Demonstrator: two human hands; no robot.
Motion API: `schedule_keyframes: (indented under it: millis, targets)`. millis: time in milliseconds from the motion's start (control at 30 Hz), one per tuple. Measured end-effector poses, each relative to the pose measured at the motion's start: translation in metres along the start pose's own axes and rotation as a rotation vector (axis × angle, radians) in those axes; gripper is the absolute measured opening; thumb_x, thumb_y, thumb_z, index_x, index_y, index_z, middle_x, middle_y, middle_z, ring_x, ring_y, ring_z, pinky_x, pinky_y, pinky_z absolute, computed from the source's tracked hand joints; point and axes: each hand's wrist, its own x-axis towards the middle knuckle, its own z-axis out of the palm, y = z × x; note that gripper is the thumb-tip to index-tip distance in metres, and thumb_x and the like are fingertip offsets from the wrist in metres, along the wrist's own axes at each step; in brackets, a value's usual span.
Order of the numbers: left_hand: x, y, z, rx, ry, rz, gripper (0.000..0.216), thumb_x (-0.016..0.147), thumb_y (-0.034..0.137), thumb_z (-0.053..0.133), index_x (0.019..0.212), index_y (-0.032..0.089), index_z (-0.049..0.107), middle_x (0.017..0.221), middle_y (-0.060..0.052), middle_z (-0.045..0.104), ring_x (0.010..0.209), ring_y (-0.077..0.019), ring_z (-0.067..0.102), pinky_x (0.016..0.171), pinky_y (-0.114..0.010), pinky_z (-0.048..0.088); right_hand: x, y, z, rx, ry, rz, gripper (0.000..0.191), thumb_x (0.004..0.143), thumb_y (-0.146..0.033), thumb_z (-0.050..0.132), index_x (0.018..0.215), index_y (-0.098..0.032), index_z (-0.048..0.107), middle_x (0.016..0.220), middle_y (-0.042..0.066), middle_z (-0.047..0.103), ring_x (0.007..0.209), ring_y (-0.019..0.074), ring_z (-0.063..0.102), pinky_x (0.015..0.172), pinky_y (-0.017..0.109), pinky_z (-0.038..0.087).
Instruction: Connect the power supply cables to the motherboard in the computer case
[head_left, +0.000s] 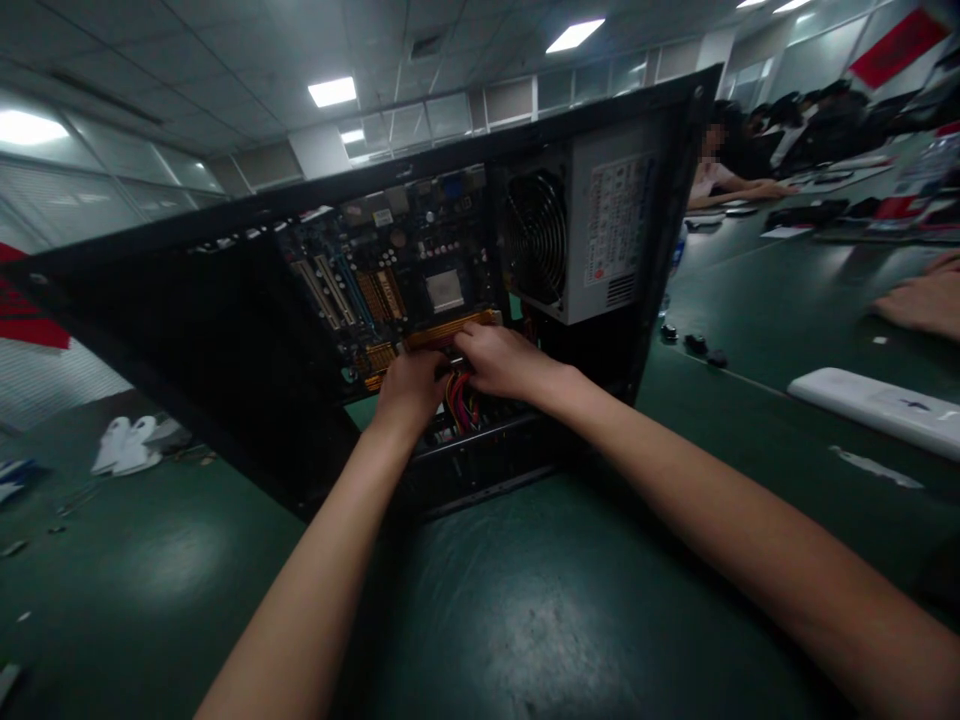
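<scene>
An open black computer case stands on the green table with its inside facing me. Inside, a motherboard carries a bare square silver processor and orange-yellow memory slots. Both of my hands reach in at these slots. My left hand has its fingers curled at their left end. Further right, my right hand bends its fingertips onto the slot edge. Whatever the fingers pinch is hidden or too small to make out. Red, yellow and black cables bunch just below the hands.
A silver power supply with a black fan sits in the case's upper right. On the table are a long white device, small black parts and white objects at left. Another person's hand rests at far right.
</scene>
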Motion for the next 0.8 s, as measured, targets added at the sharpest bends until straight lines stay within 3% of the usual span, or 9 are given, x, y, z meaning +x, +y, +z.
schedule_keyframes:
  millis: [233,800]
  targets:
    - [-0.0032,0.0065,-0.0016,0.158,-0.056,-0.008,0.024,0.091,0.029,0.059,0.108,0.021,0.074,0.106,-0.012,0.074,0.102,-0.0287,0.069,0.088,-0.036,0.052,-0.0038,-0.0050,-0.0016,-0.015,-0.036,0.020,0.028,0.080,-0.011,0.056,0.108,-0.010,0.060,0.115,0.015,0.061,0.098,0.0265,0.063,0.074,0.033,0.047]
    - [-0.0022,0.0098,-0.0047,0.128,-0.069,0.002,0.027,0.092,0.024,0.053,0.107,0.018,0.076,0.105,-0.015,0.075,0.103,-0.0296,0.070,0.091,-0.036,0.051,-0.0024,-0.0032,0.0026,0.004,-0.011,-0.006,0.027,0.081,-0.009,0.056,0.107,-0.008,0.061,0.114,0.015,0.060,0.098,0.0259,0.063,0.076,0.032,0.047]
